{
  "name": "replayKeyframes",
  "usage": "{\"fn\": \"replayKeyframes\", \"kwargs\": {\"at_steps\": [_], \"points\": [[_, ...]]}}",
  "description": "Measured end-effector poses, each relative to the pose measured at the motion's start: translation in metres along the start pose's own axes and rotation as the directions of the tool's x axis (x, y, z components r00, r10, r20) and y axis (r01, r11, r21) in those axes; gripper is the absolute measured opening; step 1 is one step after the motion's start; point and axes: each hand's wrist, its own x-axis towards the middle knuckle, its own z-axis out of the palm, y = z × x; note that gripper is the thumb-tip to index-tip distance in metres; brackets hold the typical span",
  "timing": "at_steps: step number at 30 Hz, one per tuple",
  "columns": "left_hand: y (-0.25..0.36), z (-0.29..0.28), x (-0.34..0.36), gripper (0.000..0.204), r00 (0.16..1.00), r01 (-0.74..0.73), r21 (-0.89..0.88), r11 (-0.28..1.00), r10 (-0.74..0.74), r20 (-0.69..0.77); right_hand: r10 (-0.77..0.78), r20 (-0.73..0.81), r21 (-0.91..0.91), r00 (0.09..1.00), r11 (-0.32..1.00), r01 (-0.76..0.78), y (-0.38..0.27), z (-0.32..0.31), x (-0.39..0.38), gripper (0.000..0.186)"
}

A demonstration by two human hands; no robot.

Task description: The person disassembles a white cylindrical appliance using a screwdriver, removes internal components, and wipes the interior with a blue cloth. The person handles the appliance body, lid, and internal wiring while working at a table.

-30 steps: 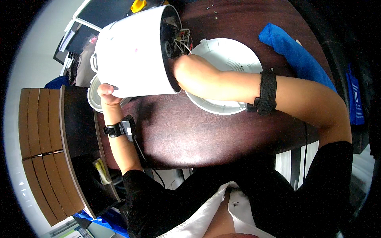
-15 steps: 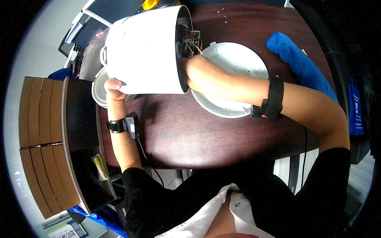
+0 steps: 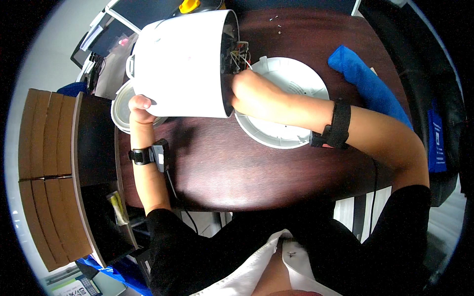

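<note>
My left hand grips the lower left of a white cylindrical appliance body, held on its side with a small handle at its left. My right hand reaches into its dark open right end, fingers hidden inside. Beside it, wires and a small circuit board hang out of that end. Under my right forearm lies a round white vented plastic plate on the dark wooden desk. A pale round lid or bowl sits behind my left wrist.
A blue cloth lies at the desk's right, small screws at the back. A yellow object is behind the appliance. Cardboard boxes and a shelf unit stand left. A black chair is at the right.
The view has shifted slightly. The white body, with my left hand still on it, looks a little more level, and my right hand remains in its open end.
</note>
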Motion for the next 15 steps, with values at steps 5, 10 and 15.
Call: {"fn": "replayKeyframes", "kwargs": {"at_steps": [5, 10, 15], "points": [[0.002, 0.003, 0.001, 0.08, 0.999, 0.028, -0.004, 1.0, -0.028, 0.043, -0.053, -0.106, 0.083, 0.993, 0.995, 0.062, 0.008, 0.012, 0.003, 0.011], [0.001, 0.007, 0.003, 0.078, 0.999, 0.015, 0.013, 1.0, -0.015, 0.03, -0.065, -0.124, 0.058, 0.99, 0.996, 0.072, 0.013, 0.014, 0.004, 0.012], [0.002, 0.002, -0.001, 0.075, 0.999, 0.027, -0.013, 1.0, -0.026, 0.041, 0.044, -0.074, 0.079, 0.996, 0.996, -0.038, 0.007, 0.008, 0.005, 0.012]]}}
